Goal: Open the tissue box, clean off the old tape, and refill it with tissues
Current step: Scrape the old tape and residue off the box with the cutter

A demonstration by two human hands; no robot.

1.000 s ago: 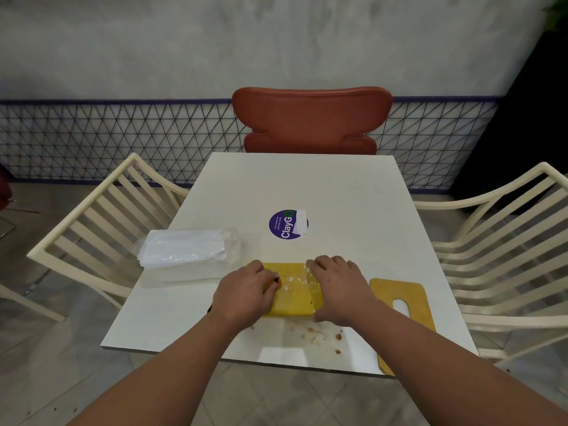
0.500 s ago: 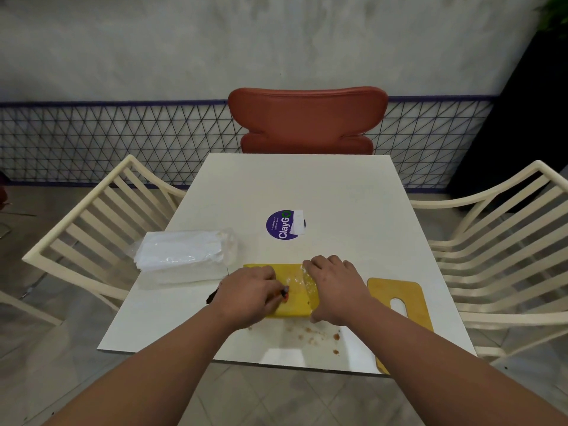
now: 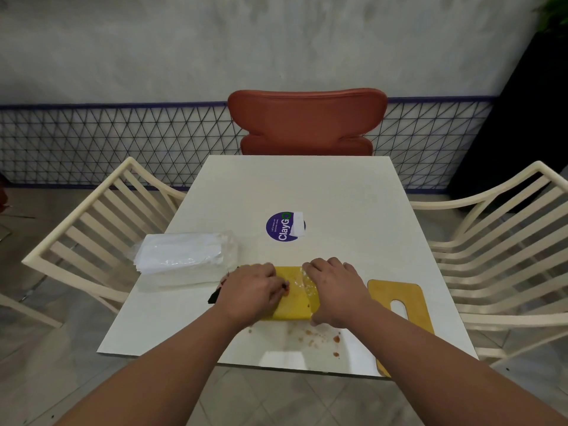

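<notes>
One white table (image 3: 307, 186), three chairs round it: two cream slatted, one red. One yellow tissue box (image 3: 293, 298) lies flat near the front edge. Left hand (image 3: 250, 292) curls round a dark-handled tool whose tip meets the box top. Right hand (image 3: 333, 292) grips the box's right end, fingers curled over clear tape (image 3: 307, 284). One wrapped tissue pack (image 3: 184, 255) to the left; one yellow slotted lid (image 3: 399, 305) to the right. Brown crumbs scattered in front.

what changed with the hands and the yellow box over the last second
The left hand, gripping a dark-handled tool, slid rightward across the yellow box to scrape nearer the clear tape. The right hand kept holding the box's right end. The box, the lid, the tissue pack and the crumbs on the table stayed put.
</notes>
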